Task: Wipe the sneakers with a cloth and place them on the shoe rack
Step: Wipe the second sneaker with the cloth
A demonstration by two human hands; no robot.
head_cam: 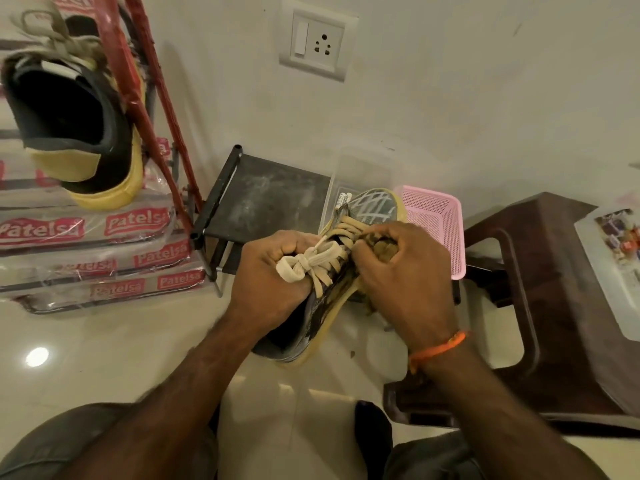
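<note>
At far left, a black sneaker (74, 123) with a yellow sole sits on the red rack (149, 109), heel toward the camera, above shelves wrapped in printed plastic. Just right of the rack stands a low black stand (263, 194) against the wall, under a white socket (317, 43). Over the pale floor (114, 344), mid-frame, the left hand (273, 275) grips a second sneaker (325, 306) around its laced top, fingers curled at the bow. This sneaker is held in the air, toe pointing away toward the wall. The right hand (405, 275) pinches a brownish cloth (379, 247) against the sneaker's side, an orange thread at the wrist. Behind lies a pink basket (440, 220); a dark brown stool (554, 271) stands at right.
</note>
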